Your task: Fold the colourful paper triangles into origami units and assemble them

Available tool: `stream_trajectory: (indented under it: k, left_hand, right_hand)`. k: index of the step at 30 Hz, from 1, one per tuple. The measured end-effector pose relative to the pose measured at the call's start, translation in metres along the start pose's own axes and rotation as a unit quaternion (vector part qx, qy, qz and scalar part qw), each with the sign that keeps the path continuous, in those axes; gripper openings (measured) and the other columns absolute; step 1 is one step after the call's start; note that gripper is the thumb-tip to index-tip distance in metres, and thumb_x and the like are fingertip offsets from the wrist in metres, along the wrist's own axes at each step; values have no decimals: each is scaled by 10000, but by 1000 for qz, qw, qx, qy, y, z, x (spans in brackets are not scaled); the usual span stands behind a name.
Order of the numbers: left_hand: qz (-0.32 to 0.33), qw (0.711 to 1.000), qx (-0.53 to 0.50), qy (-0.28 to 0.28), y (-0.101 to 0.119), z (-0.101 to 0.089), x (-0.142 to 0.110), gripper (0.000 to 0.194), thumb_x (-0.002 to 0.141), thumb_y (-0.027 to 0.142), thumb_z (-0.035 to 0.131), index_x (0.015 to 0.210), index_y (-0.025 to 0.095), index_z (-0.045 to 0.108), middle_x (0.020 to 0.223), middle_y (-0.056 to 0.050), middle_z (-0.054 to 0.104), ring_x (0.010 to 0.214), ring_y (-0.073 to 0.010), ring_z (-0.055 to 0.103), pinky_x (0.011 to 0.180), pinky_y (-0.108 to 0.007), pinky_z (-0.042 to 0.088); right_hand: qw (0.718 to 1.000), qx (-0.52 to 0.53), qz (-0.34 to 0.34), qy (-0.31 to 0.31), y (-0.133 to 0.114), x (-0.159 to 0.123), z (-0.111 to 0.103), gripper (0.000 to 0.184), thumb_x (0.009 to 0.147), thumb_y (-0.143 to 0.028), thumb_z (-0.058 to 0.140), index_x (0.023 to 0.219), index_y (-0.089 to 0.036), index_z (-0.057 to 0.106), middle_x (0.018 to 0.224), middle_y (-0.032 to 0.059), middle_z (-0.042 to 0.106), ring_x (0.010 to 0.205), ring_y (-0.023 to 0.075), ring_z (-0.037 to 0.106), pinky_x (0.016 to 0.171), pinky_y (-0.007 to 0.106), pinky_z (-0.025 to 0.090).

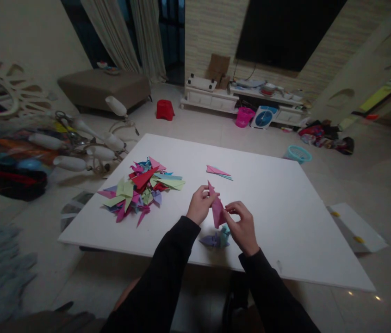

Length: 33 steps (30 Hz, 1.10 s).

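Between my two hands, above the white table (282, 208), is a pink piece of folded origami paper (217, 210). My left hand (200, 203) pinches its upper left side. The fingers of my right hand (242, 226) are closed on its lower right edge. Just below, near the table's front edge, lie a purple folded paper piece (210, 240) and a light teal one (225, 235), partly hidden by my right hand. Farther back rests a small stack of folded pink and teal papers (218, 171).
A heap of folded papers (141, 185) in many colours covers the table's left part. Beyond the table stand a red stool (165, 110), a pink bin (244, 117) and a teal basket (298, 154). A lamp with several white shades (100, 151) is close to the left edge.
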State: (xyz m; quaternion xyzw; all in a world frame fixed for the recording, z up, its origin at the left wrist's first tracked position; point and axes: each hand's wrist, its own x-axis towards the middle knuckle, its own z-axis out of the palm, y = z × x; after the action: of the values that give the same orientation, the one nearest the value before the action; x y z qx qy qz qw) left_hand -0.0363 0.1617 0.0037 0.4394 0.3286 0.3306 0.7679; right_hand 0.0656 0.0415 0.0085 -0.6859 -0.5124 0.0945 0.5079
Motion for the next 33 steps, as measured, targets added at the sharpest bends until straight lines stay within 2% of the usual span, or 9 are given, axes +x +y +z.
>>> stream_trajectory:
  k: [5,9,11,15,21,26,33]
  left_hand:
    - [-15,1000,-6,0,-13,10,16,402,743,276,820,1043,149,583,948,-93,711,748,-172,708,762,-367,596]
    - [-25,999,-42,-9,-18,20,22,398,803,221,766,1141,135,574,1022,-131,721,830,-197,729,851,-415,591]
    - [-31,998,-56,-24,-18,23,23,420,832,202,733,1207,130,559,1084,-155,720,870,-210,734,892,-441,580]
    - [-47,994,-72,-66,-20,27,22,499,844,186,722,1301,123,532,1164,-191,711,955,-238,729,967,-489,543]
    - [-56,992,-69,-93,-22,22,13,586,823,211,761,1348,109,523,1226,-224,686,959,-232,730,982,-477,533]
    - [-55,991,-59,-105,-24,15,9,620,800,253,792,1345,113,532,1202,-219,702,978,-235,722,961,-461,542]
    - [-50,991,-50,-111,-21,13,10,619,800,275,793,1341,124,533,1193,-203,712,1014,-242,710,963,-457,542]
  right_hand:
    - [997,-53,-29,38,13,7,-4,122,851,-152,622,753,-218,592,885,38,632,852,195,614,752,344,499]
    - [998,-50,-26,34,17,11,-9,92,862,-175,622,781,-218,615,929,52,642,895,206,620,776,355,505]
    - [999,-11,10,30,18,13,-12,81,883,-235,633,804,-218,629,898,43,653,868,200,625,747,341,514]
    - [986,99,129,37,25,16,-15,195,877,-396,682,833,-210,642,812,19,660,766,179,632,666,309,516]
    - [962,203,179,47,35,17,-13,275,790,-420,774,906,-207,644,838,22,688,796,181,656,695,303,524]
    - [960,212,185,10,32,16,-10,289,780,-459,769,872,-204,670,844,39,716,784,185,664,716,321,539]
    - [959,218,182,1,28,20,-6,286,767,-454,790,854,-202,686,849,43,718,786,188,663,735,334,539]
